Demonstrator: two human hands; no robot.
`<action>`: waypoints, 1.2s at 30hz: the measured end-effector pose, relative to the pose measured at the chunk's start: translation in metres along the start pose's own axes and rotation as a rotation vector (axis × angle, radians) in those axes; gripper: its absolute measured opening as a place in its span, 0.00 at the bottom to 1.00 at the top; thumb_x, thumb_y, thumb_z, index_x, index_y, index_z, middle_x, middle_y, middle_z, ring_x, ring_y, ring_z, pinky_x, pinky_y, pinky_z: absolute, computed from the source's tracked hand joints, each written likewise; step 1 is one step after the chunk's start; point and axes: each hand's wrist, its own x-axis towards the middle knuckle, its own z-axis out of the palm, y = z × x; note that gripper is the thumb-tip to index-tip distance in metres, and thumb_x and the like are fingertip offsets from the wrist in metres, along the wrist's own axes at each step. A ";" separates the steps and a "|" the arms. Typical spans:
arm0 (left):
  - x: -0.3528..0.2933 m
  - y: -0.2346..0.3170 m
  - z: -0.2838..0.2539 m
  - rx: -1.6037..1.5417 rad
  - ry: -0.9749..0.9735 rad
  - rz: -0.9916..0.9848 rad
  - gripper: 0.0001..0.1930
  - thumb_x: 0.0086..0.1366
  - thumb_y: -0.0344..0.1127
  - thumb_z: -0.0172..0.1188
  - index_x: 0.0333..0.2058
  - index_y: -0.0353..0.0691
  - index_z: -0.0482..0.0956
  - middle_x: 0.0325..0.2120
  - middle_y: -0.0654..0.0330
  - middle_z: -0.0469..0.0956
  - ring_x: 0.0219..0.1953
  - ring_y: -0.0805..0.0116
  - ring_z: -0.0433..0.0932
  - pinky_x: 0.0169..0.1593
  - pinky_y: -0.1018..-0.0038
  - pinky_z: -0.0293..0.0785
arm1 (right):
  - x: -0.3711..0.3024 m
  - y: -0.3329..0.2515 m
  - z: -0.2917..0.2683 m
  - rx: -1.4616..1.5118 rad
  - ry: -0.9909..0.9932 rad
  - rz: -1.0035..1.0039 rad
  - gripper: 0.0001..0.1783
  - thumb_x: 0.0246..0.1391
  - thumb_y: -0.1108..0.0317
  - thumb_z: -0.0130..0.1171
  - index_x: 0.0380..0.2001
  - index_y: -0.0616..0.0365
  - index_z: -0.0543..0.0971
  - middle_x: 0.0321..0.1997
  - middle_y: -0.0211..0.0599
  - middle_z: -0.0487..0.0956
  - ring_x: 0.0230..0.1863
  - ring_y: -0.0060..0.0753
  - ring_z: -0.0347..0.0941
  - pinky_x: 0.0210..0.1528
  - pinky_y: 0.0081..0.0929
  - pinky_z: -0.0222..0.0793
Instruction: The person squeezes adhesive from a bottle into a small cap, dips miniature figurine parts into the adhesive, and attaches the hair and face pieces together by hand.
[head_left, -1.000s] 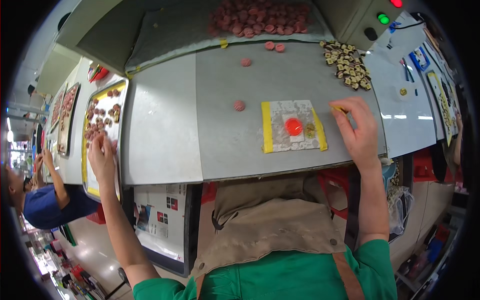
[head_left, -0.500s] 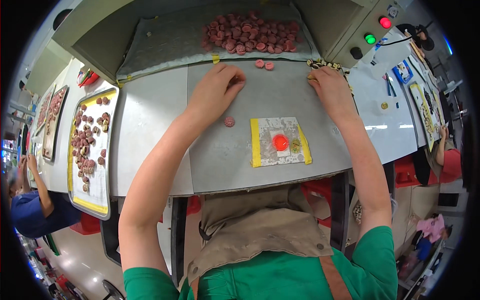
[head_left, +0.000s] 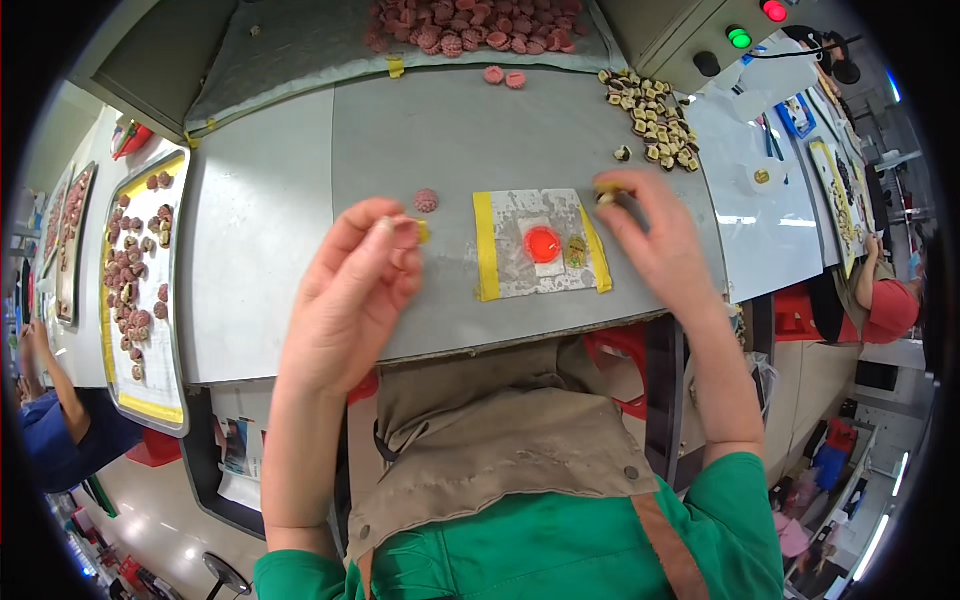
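Note:
Above the near left of the work surface, my left hand (head_left: 355, 285) is closed in a pinch on a small pink shell piece (head_left: 405, 234); a bit of yellow shows at its fingertips. My right hand (head_left: 655, 235) pinches a small cream-and-dark piece (head_left: 606, 198), partly hidden by the fingers. Between the hands lies a speckled white square board (head_left: 510, 275) with yellow tape down two sides. On it sit a bright red round disc (head_left: 543, 245) and a small greenish-gold round piece (head_left: 576, 252). One bumpy pink berry-shaped piece (head_left: 426, 201) rests just beyond my left hand.
Pink shells (head_left: 470, 30) are heaped on a grey cloth (head_left: 290, 75) at the back, with two pink pieces (head_left: 504, 77) before it. Many cream-and-dark pieces (head_left: 660, 125) lie at the right. A tray (head_left: 180, 340) of assembled pieces stands left. Co-workers sit at both sides.
Both hands have drawn back toward me from the far side, the left now with a pink shell piece, the right with a cream-and-dark piece. The view has shifted, uncovering the cream-and-dark pile.

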 end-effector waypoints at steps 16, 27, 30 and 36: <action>0.008 -0.042 0.013 -0.174 -0.099 -0.095 0.18 0.69 0.36 0.53 0.55 0.36 0.70 0.41 0.64 0.75 0.43 0.76 0.74 0.49 0.79 0.71 | 0.001 -0.012 -0.015 -0.185 -0.190 -0.126 0.10 0.52 0.76 0.57 0.40 0.63 0.77 0.38 0.39 0.76 0.39 0.39 0.73 0.42 0.30 0.70; 0.007 -0.046 0.013 -0.108 -0.092 -0.043 0.18 0.69 0.36 0.55 0.54 0.36 0.70 0.42 0.63 0.75 0.44 0.75 0.75 0.49 0.78 0.71 | -0.004 -0.051 0.009 0.017 -0.203 -0.182 0.13 0.48 0.76 0.61 0.40 0.61 0.77 0.38 0.40 0.76 0.37 0.40 0.73 0.39 0.30 0.70; 0.008 -0.047 0.017 -0.047 -0.056 -0.033 0.18 0.69 0.36 0.55 0.54 0.36 0.70 0.42 0.63 0.74 0.43 0.74 0.75 0.50 0.77 0.71 | -0.002 -0.048 0.020 -0.097 -0.194 -0.247 0.12 0.47 0.75 0.62 0.38 0.59 0.77 0.33 0.40 0.74 0.36 0.43 0.72 0.37 0.34 0.69; 0.003 -0.047 0.025 0.069 -0.014 -0.020 0.16 0.68 0.34 0.54 0.53 0.36 0.71 0.41 0.65 0.75 0.42 0.76 0.74 0.47 0.79 0.71 | -0.004 -0.043 0.022 -0.011 -0.192 -0.183 0.11 0.49 0.76 0.62 0.39 0.62 0.77 0.36 0.38 0.76 0.37 0.34 0.74 0.39 0.27 0.70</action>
